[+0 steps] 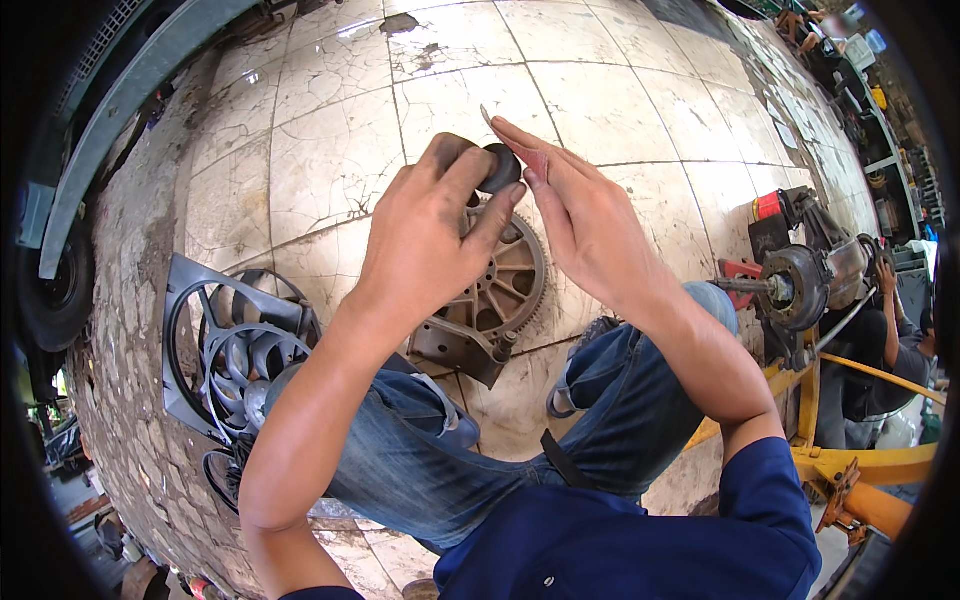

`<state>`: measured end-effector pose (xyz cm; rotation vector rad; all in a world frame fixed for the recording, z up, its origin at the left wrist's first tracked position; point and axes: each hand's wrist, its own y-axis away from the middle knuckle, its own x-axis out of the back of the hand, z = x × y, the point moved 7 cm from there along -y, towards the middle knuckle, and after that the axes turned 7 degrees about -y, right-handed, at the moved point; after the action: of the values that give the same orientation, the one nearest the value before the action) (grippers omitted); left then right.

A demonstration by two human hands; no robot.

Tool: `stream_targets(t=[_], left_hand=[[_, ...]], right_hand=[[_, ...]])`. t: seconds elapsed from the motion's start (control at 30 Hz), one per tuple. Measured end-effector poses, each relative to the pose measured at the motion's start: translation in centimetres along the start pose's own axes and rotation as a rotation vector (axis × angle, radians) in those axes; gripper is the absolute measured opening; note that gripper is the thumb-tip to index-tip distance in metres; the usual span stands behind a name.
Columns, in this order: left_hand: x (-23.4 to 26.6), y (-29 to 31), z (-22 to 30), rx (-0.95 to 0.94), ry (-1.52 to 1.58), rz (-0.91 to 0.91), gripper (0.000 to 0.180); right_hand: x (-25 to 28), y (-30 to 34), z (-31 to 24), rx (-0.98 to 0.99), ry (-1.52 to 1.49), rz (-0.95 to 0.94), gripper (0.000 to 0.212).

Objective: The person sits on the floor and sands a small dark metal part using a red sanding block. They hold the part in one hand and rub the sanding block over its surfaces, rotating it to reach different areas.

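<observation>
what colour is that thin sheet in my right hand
The thin sheet is dull reddish pink on its visible face, seen best in the head view.

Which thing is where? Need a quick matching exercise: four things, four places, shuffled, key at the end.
Things
1. dark round part
2. reddish sheet
3. toothed wheel
4. fan

Places
A. in the right hand
B. left of the left forearm
C. in the left hand
D. on the floor tiles, seen between the forearms

Pairs: 1-C, 2-A, 3-D, 4-B
</observation>
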<state>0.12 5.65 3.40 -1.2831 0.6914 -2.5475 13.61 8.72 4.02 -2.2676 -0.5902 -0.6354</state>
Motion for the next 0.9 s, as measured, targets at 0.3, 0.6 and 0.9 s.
stream_targets(t=[0.3, 0.6, 0.9], left_hand=[[0.1, 0.2, 0.2, -0.005, -0.08, -0.004, 0.023], [0.3, 0.0, -0.3, 0.019, -0.047, 0.001, 0.022], [0.1, -0.1, -0.8, 0.063, -0.061, 0.015, 0.023]], right_hand=[[-0.2, 0.1, 0.0, -0.025, -0.009, -0.016, 0.041], [-0.2, 0.0, -0.2, -0.02, 0.051, -0.044, 0.04], [-0.3, 0.0, 0.2, -0.122, 0.038, -0.107, 0.042]])
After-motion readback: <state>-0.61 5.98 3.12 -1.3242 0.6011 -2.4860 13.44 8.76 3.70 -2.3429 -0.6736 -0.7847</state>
